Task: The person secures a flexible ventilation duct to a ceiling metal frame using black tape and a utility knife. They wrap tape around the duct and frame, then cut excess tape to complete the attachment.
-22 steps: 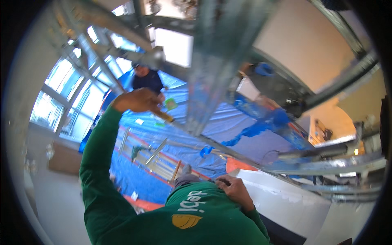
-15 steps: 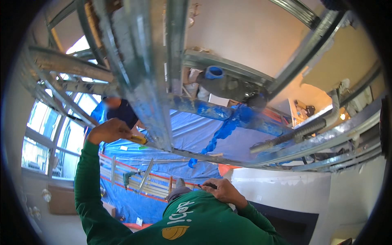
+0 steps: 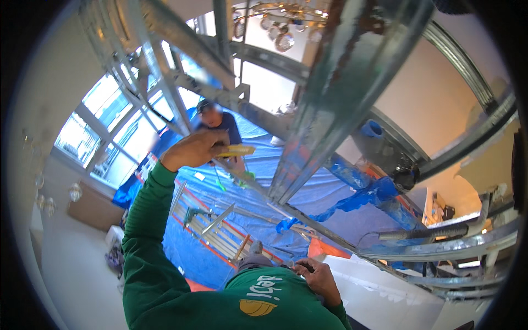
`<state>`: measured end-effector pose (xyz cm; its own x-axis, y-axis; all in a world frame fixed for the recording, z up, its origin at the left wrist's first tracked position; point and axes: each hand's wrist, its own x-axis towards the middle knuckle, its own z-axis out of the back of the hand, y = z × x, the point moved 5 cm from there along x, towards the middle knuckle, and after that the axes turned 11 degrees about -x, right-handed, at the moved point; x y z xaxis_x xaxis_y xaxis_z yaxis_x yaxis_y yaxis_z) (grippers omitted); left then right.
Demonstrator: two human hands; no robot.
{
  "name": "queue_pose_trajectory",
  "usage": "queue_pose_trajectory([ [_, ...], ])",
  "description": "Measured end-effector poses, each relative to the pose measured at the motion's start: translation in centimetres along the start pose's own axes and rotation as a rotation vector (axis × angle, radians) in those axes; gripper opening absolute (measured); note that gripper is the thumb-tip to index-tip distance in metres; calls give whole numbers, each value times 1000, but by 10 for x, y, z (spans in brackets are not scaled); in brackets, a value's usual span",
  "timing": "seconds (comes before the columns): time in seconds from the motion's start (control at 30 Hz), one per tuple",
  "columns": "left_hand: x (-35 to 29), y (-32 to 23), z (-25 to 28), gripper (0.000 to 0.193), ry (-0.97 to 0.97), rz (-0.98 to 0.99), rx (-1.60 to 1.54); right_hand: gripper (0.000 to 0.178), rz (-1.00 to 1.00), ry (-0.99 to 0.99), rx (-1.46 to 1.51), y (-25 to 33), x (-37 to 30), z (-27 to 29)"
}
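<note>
My left hand (image 3: 192, 149) is raised at the left, its fingers closed around a flat yellow hand tool (image 3: 240, 150) whose exact kind I cannot make out. The tool points right, just above a thin metal rail (image 3: 250, 184) of the framing. A wide metal stud (image 3: 335, 104) rises in front, apart from the tool. Low at my waist, my right hand (image 3: 321, 280) has its fingers curled in a pinch against my green shirt. Something small and dark shows at its fingertips, too unclear to name.
Below, a ladder with orange rails (image 3: 242, 247) lies over blue sheeting (image 3: 190, 261), with a green drill (image 3: 192, 213) on it. Another person (image 3: 230, 125) is beyond the framing. A blue-wrapped pipe (image 3: 352, 175), ridged hose (image 3: 426, 234) and curved metal track (image 3: 440, 254) lie to the right.
The view has turned left, so the stud and pipe appear farther right. My left hand keeps the yellow tool, which now shows more fully. My right hand stays at my waist.
</note>
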<state>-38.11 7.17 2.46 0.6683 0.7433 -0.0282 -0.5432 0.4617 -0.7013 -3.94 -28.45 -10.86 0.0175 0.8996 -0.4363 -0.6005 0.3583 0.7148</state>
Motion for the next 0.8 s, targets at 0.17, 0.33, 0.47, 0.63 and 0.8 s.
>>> queue_pose_trajectory([
  [0.17, -42, -19, -1, 24, -287, 109, -226, 33, -9, 60, 1, -26, -3, -2],
  [0.33, -53, -19, -12, 32, -476, 253, -619, 33, 50, 127, -29, -31, 1, 3],
  [0.47, -19, -32, -41, 25, -461, -12, -1069, 34, 117, 166, -48, -16, 7, 7],
  [0.63, 44, -36, -73, 23, -631, -66, -1499, 36, 175, 200, -28, -2, 7, 10],
  [0.8, 77, -39, -84, 25, -965, -54, -1711, 35, 139, 180, -21, -11, 2, 10],
])
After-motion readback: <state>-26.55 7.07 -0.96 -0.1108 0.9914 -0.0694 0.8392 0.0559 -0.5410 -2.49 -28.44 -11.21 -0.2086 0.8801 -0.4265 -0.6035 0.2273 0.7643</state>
